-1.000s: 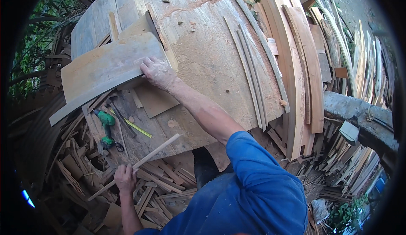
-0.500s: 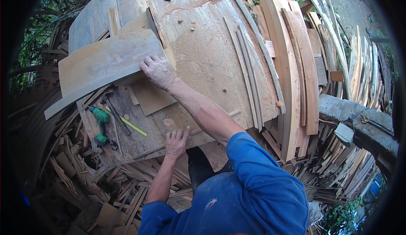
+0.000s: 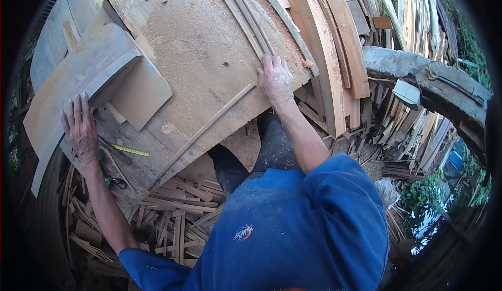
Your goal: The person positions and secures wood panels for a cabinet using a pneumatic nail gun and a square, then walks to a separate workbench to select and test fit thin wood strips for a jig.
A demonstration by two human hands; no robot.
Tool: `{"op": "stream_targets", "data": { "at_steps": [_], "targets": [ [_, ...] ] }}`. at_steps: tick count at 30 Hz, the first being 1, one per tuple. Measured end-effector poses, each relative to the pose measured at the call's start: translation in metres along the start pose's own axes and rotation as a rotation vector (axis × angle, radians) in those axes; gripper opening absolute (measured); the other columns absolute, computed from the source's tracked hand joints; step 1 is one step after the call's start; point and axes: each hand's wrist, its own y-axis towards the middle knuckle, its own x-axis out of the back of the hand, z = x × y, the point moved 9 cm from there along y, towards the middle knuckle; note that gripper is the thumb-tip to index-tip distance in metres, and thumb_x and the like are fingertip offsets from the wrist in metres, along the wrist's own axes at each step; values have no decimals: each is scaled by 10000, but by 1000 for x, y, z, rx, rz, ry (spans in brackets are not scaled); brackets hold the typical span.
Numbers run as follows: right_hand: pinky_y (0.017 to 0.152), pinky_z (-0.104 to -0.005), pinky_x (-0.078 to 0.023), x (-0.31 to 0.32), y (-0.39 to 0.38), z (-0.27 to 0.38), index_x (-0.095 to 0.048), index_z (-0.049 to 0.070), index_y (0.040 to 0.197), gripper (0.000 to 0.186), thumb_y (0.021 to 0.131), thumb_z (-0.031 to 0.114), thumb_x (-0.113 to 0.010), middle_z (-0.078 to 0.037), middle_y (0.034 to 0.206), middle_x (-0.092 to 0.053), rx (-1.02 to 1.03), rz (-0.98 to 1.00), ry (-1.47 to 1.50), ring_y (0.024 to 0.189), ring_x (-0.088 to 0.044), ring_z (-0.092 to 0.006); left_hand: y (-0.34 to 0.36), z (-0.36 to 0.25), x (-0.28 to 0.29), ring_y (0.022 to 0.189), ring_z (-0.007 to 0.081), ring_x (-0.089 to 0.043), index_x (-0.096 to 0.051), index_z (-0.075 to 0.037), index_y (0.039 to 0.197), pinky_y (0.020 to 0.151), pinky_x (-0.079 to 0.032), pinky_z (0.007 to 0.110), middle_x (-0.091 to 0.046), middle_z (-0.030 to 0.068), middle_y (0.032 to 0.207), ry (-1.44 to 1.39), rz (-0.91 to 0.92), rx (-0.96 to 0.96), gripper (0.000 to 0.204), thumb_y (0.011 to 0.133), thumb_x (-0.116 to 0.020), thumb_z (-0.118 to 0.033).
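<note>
On the left, a wide curved wooden board [image 3: 78, 74] with a thick front edge stands raised on the worktable. My left hand [image 3: 81, 129] is open, its long fingers laid against the front edge of this board. Toward the table's right corner, my dusty right hand [image 3: 276, 79] has its fingers bent down over the near ends of the thin wooden strips [image 3: 250, 16]. Its fingertips are partly hidden. A flat panel [image 3: 141, 94] sits under the board. My left hand and forearm mostly cover the green drill [image 3: 109, 180]; a yellow measuring tape [image 3: 130, 150] lies beside them.
The worktable [image 3: 193, 45] bears sawdust and a single loose strip [image 3: 204, 134] near its front edge. Thick curved planks [image 3: 324, 55] are stacked at the right. Wood offcuts [image 3: 178, 199] cover the ground below. A concrete beam [image 3: 423, 66] with a white box [image 3: 407, 93] stands farther right.
My right hand has left the curved board and moved right to the thin strips. My left hand has gone from the table's front edge to the board. The view has shifted right.
</note>
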Motion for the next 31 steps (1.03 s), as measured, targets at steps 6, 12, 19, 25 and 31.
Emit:
{"op": "stream_targets", "data": {
  "at_steps": [6, 12, 19, 25, 31],
  "targets": [
    [676, -487, -547, -4, 7, -13, -596, 29, 904, 127, 867, 151, -591, -194, 856, -630, 15, 60, 85, 791, -658, -365, 14, -3, 18, 1277, 228, -515, -591, -113, 1349, 1174, -305, 455, -579, 54, 1333, -50, -9, -20, 480, 870, -567, -111],
    [651, -449, -519, 74, 25, 72, -582, -23, 1122, 199, 928, 3, -550, -198, 930, -589, 182, -263, 558, 792, -637, -362, 7, 2, 27, 1235, 222, -489, -637, -112, 1271, 1099, -330, 424, -567, 52, 1237, -73, -27, -21, 452, 823, -580, -98],
    [862, -437, -486, 36, 113, 320, -657, 79, 1089, 211, 886, 66, -599, -127, 1021, -635, 575, -206, 1006, 983, -617, -338, 13, -4, 34, 1313, 269, -421, -624, -127, 1178, 1126, -303, 459, -501, 79, 1341, -42, -116, -136, 340, 841, -607, -170],
    [841, -428, -518, -10, 126, 408, -733, 85, 1011, 164, 884, 145, -647, -135, 981, -658, 672, -7, 1141, 960, -637, -352, 19, 39, 27, 1380, 334, -394, -449, -151, 1469, 1169, -256, 531, -504, 143, 1415, -21, 196, 154, 718, 838, -720, -358],
    [899, -421, -506, -27, 125, 397, -749, 52, 1018, 232, 858, 209, -691, -154, 969, -665, 626, 49, 1238, 981, -639, -353, 13, 41, 1, 1318, 318, -446, -449, -151, 1480, 1149, -295, 471, -521, 130, 1401, -115, 364, 145, 736, 845, -702, -425]
  ]
}}
